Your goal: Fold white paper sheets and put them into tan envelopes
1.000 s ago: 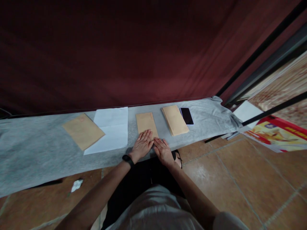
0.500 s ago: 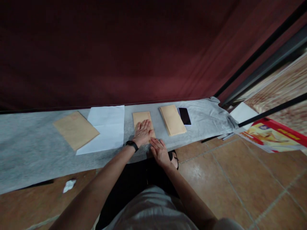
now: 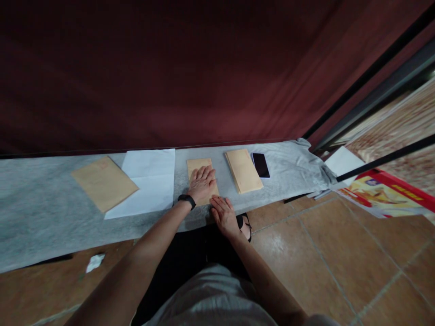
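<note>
A brown paper envelope [image 3: 194,165] lies flat on the grey cloth in front of me, partly covered by my hands. My left hand [image 3: 201,182], with a black band at the wrist, is laid palm down across its middle, fingers stretched out. At the envelope's near right corner rests my right hand [image 3: 224,214], fingers extended and touching the edge. To the right sits a stack of brown envelopes [image 3: 244,171]. On the left, another brown envelope [image 3: 104,183] overlaps white paper sheets [image 3: 154,181].
A dark-screened phone [image 3: 261,165] lies beside the stack. The long narrow bench has a grey cloth cover [image 3: 44,208], bunched at its right end. Behind it hangs a dark red curtain [image 3: 190,81]. A red and yellow box [image 3: 387,192] and black metal bars stand right; crumpled tissue [image 3: 95,262] lies on the tiles.
My left hand has shifted slightly toward the far edge over the envelope. My right hand stays at the near corner. The whole view has drifted a little.
</note>
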A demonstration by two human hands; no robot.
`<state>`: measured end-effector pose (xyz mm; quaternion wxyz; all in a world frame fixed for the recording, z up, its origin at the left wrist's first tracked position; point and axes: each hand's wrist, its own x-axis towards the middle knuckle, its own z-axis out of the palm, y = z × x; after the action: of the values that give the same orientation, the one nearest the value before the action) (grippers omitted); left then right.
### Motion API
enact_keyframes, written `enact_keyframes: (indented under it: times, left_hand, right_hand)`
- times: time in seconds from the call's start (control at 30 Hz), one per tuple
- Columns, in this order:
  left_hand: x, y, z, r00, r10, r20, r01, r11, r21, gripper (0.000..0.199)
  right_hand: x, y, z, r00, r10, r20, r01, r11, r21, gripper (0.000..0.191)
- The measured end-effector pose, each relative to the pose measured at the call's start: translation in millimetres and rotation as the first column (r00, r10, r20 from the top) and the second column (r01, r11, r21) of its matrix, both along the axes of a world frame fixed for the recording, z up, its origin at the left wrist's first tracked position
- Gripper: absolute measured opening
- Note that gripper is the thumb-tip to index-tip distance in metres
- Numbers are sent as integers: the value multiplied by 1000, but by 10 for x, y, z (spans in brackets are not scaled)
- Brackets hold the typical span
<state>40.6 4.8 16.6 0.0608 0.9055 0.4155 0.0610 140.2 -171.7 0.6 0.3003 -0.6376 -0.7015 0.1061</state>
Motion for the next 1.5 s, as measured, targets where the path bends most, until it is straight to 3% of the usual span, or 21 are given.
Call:
enact_keyframes:
  times: [0.37, 0.67, 1.13, 1.33, 1.5]
  left_hand:
    - [-330, -430, -81, 986, -167, 16, 168, 986, -14, 55]
    - [-712, -870, -82, 964, -260, 59, 256, 965, 60, 60]
    - [-1136, -1168, -106, 983, -156, 101, 151, 987, 53, 68]
    - [-1142, -1183, -152, 987, -144, 73, 141, 989, 45, 64]
    - [-1196, -1189, -189, 989, -136, 59, 132, 989, 72, 63]
  right_hand:
    - [-2, -14, -24, 1000, 2, 9, -2, 1000, 15, 43]
    - [-13, -45, -15, 996, 14, 93, -16, 1000, 22, 46]
    - [-32, -148, 61, 984, -124, 127, 124, 992, 7, 47]
    - [-330, -96, 67, 990, 18, 138, -18, 1000, -1, 47]
    - [-329, -107, 34, 991, -3, 136, 3, 1000, -6, 47]
